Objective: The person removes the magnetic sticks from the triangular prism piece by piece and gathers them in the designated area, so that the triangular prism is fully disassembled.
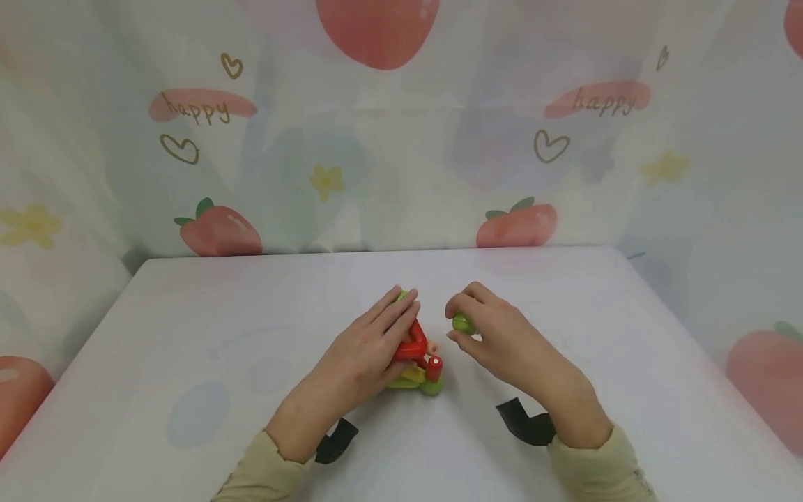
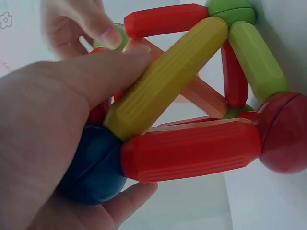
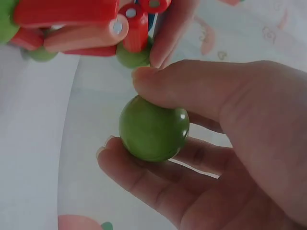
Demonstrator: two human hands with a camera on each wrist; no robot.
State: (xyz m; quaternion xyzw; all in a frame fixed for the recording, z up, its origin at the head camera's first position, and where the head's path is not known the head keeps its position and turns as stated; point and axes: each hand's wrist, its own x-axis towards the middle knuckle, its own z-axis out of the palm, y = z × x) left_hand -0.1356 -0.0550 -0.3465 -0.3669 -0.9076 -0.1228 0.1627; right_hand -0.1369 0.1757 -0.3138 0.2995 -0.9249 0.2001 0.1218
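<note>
A toy frame of magnetic rods and balls stands on the table, partly hidden in the head view by my left hand. That hand grips it, the thumb lying along a yellow rod and over a blue ball. Red rods, a light green rod and a dark red ball make up other parts. To the right, my right hand pinches a loose green ball between thumb and fingers. The ball is apart from the frame. An orange rod shows a bare silvery end facing it.
The white table extends around both hands. Behind it hangs a printed cloth with peaches, hearts and flowers. A black curved piece sits by the right wrist, and another black piece by the left.
</note>
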